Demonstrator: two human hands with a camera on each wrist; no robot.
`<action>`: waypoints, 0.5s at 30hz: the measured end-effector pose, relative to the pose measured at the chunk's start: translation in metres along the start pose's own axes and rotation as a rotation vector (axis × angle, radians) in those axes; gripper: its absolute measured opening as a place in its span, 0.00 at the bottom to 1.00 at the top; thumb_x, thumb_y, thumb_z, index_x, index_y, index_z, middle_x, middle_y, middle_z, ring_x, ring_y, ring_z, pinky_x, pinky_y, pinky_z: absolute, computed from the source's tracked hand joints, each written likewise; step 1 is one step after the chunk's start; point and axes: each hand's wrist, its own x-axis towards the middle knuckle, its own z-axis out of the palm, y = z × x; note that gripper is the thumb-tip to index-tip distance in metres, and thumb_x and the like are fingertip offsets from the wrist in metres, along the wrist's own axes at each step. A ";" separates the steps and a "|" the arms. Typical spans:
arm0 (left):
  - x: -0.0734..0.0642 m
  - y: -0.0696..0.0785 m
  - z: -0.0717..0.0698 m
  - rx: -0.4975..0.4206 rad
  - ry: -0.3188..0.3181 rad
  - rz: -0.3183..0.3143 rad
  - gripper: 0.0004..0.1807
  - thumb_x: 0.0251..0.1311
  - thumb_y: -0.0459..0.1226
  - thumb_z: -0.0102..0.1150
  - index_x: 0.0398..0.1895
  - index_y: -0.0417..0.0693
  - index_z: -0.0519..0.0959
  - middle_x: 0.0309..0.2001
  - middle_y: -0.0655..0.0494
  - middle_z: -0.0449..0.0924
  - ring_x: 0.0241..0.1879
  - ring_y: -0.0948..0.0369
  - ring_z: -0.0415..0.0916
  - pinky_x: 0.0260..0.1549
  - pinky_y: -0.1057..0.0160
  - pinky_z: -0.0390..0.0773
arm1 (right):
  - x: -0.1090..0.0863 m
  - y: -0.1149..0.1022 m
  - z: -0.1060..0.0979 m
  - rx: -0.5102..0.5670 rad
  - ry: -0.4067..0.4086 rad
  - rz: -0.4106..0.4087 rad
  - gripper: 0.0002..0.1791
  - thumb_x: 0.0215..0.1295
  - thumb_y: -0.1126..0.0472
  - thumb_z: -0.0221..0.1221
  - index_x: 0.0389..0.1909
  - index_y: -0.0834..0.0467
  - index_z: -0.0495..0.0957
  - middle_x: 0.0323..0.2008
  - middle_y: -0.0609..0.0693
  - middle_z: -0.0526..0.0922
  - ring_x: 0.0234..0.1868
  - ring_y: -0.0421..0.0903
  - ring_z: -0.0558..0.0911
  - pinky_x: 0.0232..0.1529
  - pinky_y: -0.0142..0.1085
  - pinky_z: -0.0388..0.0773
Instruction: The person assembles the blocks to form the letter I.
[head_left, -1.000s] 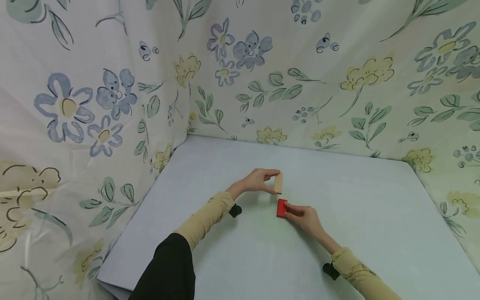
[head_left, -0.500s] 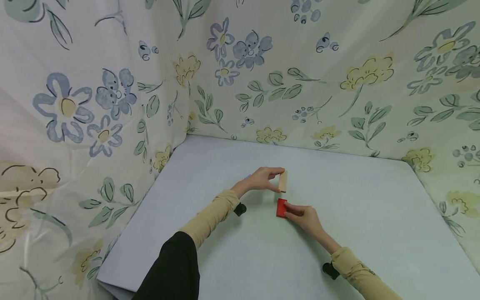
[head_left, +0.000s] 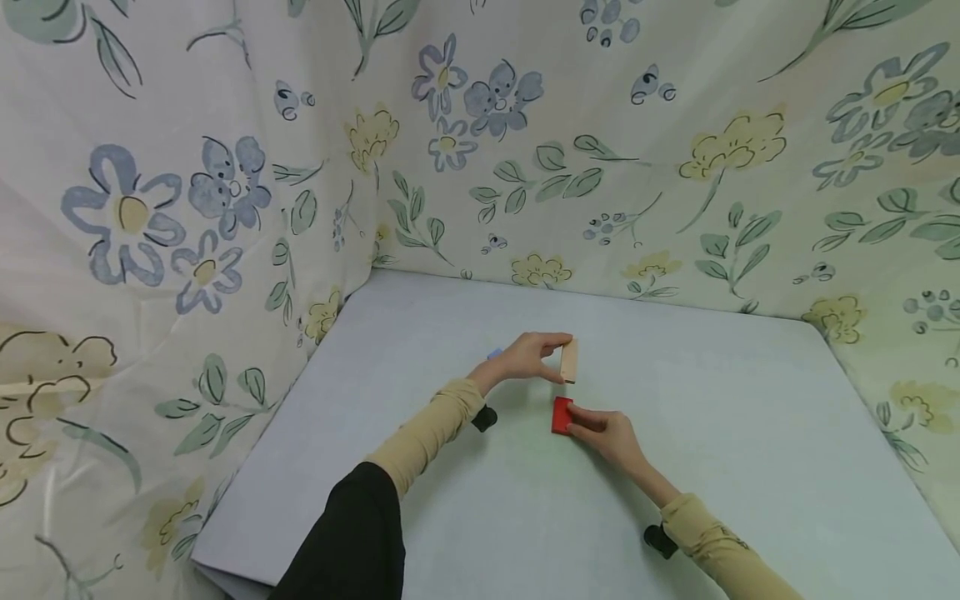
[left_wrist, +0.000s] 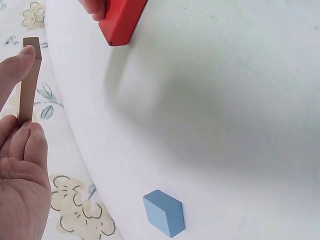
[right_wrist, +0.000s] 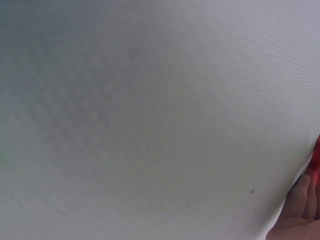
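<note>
In the head view my left hand [head_left: 527, 357] pinches a plain wooden block [head_left: 569, 361] by its two ends, thumb on one and fingers on the other. Just nearer to me, my right hand [head_left: 611, 435] grips a red block [head_left: 562, 415] by its right side. The left wrist view shows the wooden block [left_wrist: 30, 82] edge-on between thumb and fingertips, with the red block [left_wrist: 121, 21] over the table at the top. Only a sliver of the red block [right_wrist: 315, 162] shows at the right edge of the right wrist view.
A blue block [left_wrist: 165, 213] lies on the white table [head_left: 712, 417], mostly behind the left wrist in the head view. Flowered cloth [head_left: 600, 167] hangs behind the table and along its left side. A black wrist camera [head_left: 660, 542] sits under the right forearm.
My left hand has shifted right and slightly away from me with the wooden block. A bit of the blue block has come into sight behind that wrist. The right hand has stayed nearly still.
</note>
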 end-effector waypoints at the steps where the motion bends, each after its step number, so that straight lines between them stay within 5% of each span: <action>1: 0.000 0.000 0.001 0.000 -0.001 -0.002 0.43 0.51 0.35 0.69 0.71 0.44 0.59 0.72 0.52 0.59 0.69 0.59 0.62 0.63 0.71 0.67 | 0.000 0.000 0.000 0.000 -0.002 0.002 0.22 0.57 0.60 0.66 0.54 0.57 0.79 0.52 0.55 0.82 0.56 0.53 0.79 0.50 0.33 0.79; 15: 0.004 -0.004 0.008 0.012 -0.007 -0.006 0.43 0.52 0.34 0.69 0.71 0.43 0.59 0.72 0.51 0.60 0.69 0.58 0.62 0.63 0.70 0.67 | -0.001 0.000 -0.001 0.015 -0.009 0.006 0.22 0.57 0.59 0.66 0.55 0.57 0.79 0.52 0.55 0.82 0.56 0.53 0.79 0.51 0.36 0.79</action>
